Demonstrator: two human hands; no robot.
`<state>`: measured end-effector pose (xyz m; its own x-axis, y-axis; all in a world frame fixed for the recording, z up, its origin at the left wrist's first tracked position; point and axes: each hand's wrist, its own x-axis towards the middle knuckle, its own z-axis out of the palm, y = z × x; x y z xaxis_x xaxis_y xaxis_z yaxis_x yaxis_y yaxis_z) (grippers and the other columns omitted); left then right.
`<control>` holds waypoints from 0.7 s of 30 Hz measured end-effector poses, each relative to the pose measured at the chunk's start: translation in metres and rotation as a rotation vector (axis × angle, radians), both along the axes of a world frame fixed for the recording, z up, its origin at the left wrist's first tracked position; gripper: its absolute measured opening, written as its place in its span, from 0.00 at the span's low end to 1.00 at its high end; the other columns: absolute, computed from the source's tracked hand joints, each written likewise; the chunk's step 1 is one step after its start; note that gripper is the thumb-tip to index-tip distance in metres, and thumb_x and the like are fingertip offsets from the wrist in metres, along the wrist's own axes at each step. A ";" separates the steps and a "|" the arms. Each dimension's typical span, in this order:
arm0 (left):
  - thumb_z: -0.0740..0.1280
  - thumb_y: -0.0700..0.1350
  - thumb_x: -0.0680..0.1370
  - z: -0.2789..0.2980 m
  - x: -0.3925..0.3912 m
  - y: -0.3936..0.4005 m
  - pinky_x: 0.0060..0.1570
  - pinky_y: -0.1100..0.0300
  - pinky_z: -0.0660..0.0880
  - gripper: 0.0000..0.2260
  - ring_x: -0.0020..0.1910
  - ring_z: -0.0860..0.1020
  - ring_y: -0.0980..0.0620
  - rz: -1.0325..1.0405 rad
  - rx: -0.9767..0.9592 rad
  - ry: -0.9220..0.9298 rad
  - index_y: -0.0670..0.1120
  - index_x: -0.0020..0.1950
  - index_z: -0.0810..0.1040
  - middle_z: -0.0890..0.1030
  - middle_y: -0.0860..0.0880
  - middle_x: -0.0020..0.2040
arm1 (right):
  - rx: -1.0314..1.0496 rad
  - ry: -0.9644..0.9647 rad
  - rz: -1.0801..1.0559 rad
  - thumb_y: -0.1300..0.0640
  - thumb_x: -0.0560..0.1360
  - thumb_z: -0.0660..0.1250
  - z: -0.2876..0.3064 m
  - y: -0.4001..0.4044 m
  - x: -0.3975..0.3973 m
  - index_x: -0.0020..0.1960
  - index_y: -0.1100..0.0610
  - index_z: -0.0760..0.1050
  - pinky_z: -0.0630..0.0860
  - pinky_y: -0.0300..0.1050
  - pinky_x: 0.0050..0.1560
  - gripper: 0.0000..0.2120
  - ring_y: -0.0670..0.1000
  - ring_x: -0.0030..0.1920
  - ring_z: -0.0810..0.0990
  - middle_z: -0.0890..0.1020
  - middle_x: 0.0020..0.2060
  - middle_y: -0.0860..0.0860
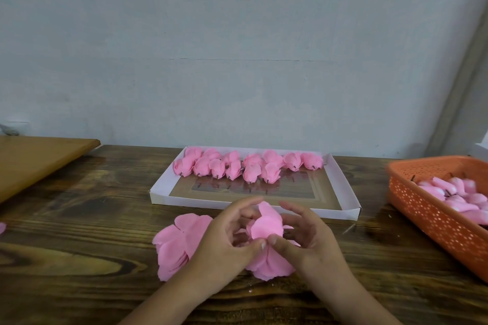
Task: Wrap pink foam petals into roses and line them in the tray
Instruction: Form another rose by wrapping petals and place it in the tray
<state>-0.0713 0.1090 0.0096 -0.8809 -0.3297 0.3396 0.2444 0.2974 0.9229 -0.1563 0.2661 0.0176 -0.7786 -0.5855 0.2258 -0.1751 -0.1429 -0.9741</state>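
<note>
Both hands [266, 241] pinch a rose [266, 227] before the tray's near edge [253, 206].

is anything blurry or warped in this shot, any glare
Head view: the orange basket at the right edge is smeared and soft, and the wall corner beside it leans from wide-angle distortion; the hands and the half-wrapped rose are slightly soft; the tray floor reflects the roses' stems; lighting is flat, without hard shadows.

Thirteen roses [245, 166] lie in one tray [343, 187]. One basket [427, 214] holds buds [454, 192], too piled to count. One petal stack [177, 243]. Two hands [224, 248].
</note>
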 end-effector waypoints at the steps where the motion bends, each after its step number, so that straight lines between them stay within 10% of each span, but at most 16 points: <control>1: 0.74 0.37 0.71 0.000 0.000 0.001 0.58 0.54 0.80 0.29 0.57 0.83 0.52 -0.006 0.001 0.003 0.65 0.64 0.77 0.84 0.55 0.55 | 0.003 0.029 0.010 0.69 0.70 0.75 0.000 0.000 0.000 0.58 0.48 0.78 0.80 0.43 0.48 0.23 0.51 0.50 0.85 0.87 0.49 0.50; 14: 0.77 0.40 0.69 0.007 0.000 0.001 0.51 0.58 0.80 0.27 0.55 0.84 0.48 -0.027 0.148 0.020 0.63 0.63 0.78 0.85 0.50 0.53 | 0.000 0.158 -0.006 0.68 0.72 0.74 0.004 0.002 0.004 0.54 0.43 0.82 0.81 0.44 0.52 0.21 0.49 0.52 0.84 0.86 0.51 0.46; 21: 0.78 0.39 0.70 0.012 0.003 -0.001 0.47 0.60 0.80 0.30 0.53 0.84 0.48 -0.134 0.198 -0.057 0.66 0.64 0.76 0.85 0.46 0.54 | -0.127 -0.316 0.125 0.55 0.70 0.76 0.012 0.007 -0.001 0.58 0.52 0.81 0.80 0.50 0.52 0.17 0.56 0.54 0.85 0.85 0.55 0.55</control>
<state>-0.0685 0.1082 0.0218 -0.9370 -0.2642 0.2287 0.2156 0.0780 0.9734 -0.1575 0.2732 0.0299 -0.7459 -0.6632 0.0625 0.1583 -0.2675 -0.9505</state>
